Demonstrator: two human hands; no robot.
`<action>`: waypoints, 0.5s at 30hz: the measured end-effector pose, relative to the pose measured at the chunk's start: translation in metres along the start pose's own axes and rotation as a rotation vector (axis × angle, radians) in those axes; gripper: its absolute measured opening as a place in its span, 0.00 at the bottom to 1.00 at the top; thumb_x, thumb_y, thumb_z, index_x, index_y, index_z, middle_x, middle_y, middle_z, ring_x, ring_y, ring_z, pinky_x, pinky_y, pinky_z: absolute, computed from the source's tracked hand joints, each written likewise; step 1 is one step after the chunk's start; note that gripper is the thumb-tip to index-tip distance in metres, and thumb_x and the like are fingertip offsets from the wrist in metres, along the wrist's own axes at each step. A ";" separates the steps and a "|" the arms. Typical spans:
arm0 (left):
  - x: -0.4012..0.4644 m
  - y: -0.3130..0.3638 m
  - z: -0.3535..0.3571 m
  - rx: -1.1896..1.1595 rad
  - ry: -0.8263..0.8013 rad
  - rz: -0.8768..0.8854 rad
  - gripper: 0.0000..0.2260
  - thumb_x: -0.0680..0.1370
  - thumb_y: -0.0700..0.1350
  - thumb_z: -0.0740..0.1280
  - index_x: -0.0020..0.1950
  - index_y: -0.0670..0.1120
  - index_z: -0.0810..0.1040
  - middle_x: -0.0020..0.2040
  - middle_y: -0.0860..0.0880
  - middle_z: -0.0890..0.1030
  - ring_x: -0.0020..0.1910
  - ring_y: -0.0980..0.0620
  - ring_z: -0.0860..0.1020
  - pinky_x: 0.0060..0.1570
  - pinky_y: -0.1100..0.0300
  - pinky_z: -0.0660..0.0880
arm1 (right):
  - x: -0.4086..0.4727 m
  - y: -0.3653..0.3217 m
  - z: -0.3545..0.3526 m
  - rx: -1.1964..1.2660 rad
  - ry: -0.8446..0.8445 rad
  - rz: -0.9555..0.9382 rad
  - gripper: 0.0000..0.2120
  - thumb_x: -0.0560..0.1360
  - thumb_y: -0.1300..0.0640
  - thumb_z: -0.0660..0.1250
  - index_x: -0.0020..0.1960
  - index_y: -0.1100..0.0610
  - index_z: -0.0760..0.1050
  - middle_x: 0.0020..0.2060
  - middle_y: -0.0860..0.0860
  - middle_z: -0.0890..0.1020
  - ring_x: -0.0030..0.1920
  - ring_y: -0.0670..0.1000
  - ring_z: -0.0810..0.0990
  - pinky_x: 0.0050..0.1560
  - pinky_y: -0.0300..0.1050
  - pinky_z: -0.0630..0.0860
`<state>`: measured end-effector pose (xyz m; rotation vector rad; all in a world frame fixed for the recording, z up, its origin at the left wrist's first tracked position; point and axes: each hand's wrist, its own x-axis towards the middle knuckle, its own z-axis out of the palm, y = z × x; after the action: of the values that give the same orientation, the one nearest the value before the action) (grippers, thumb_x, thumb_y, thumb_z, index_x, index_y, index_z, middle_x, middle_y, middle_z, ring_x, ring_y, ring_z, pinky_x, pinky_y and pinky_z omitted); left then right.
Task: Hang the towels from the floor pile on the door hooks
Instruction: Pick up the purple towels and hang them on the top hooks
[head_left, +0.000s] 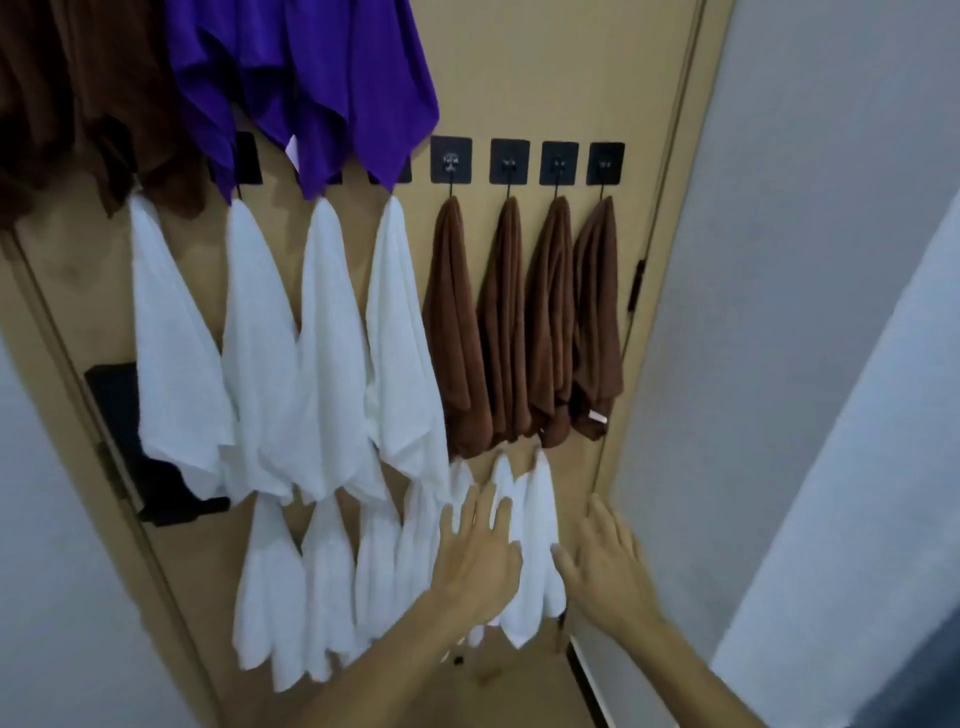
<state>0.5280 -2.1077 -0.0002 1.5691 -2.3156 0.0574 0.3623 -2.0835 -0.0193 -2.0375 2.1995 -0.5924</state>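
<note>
A tan door (524, 78) carries rows of black square hooks (451, 160). Purple towels (311, 78) and dark brown ones (67, 93) hang on top. Below them hang several white towels (176, 343) and several brown towels (452, 332). A lowest row holds more white towels (270, 587). My left hand (480, 556) lies flat, fingers spread, on the rightmost low white towel (537, 530). My right hand (605, 561) is open beside that towel's right edge, fingertips near the door. The floor pile is out of view.
A black door handle plate (111, 395) sits at the door's left edge, partly behind a white towel. Grey walls (779, 260) flank the door on both sides. A black hinge (636, 286) shows on the right door edge.
</note>
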 end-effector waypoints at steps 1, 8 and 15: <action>-0.013 0.017 0.011 -0.018 -0.064 0.036 0.26 0.82 0.52 0.52 0.78 0.46 0.50 0.79 0.46 0.46 0.78 0.48 0.46 0.75 0.47 0.45 | -0.019 0.013 0.001 0.019 -0.011 0.048 0.28 0.80 0.42 0.50 0.77 0.49 0.50 0.77 0.51 0.50 0.77 0.53 0.46 0.75 0.49 0.47; -0.092 0.123 0.069 0.103 -0.326 0.292 0.28 0.78 0.53 0.60 0.76 0.44 0.60 0.78 0.45 0.53 0.77 0.45 0.52 0.74 0.44 0.51 | -0.138 0.102 0.007 -0.030 -0.134 0.314 0.28 0.80 0.40 0.49 0.77 0.47 0.48 0.77 0.49 0.43 0.77 0.51 0.44 0.75 0.50 0.48; -0.153 0.249 0.118 0.066 -0.267 0.364 0.23 0.47 0.63 0.78 0.38 0.54 0.86 0.43 0.52 0.86 0.43 0.56 0.84 0.49 0.55 0.79 | -0.250 0.180 -0.017 -0.113 -0.158 0.505 0.30 0.78 0.36 0.44 0.73 0.49 0.63 0.75 0.59 0.58 0.74 0.57 0.62 0.69 0.57 0.66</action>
<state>0.3219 -1.8997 -0.1182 1.2259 -2.8125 0.0126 0.2149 -1.8291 -0.1131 -1.4123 2.5492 -0.2464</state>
